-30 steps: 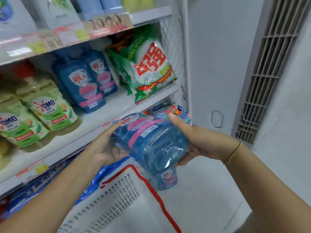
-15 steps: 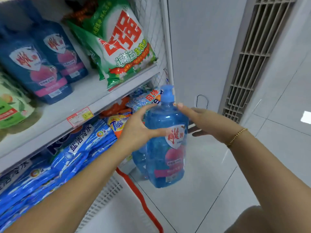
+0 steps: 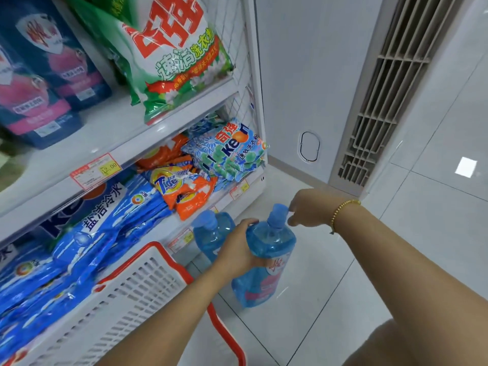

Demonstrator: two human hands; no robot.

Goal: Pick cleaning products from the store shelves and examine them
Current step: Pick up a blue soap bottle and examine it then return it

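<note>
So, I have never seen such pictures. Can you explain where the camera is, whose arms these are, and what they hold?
No machine here: a person wears the camera on the head, so it looks down at that person's own hands. The left hand grips a blue bottle at its shoulder; the right hand pinches its cap. A second bottle is close behind. The shelves hold detergent bags, and a white basket is below.
</note>
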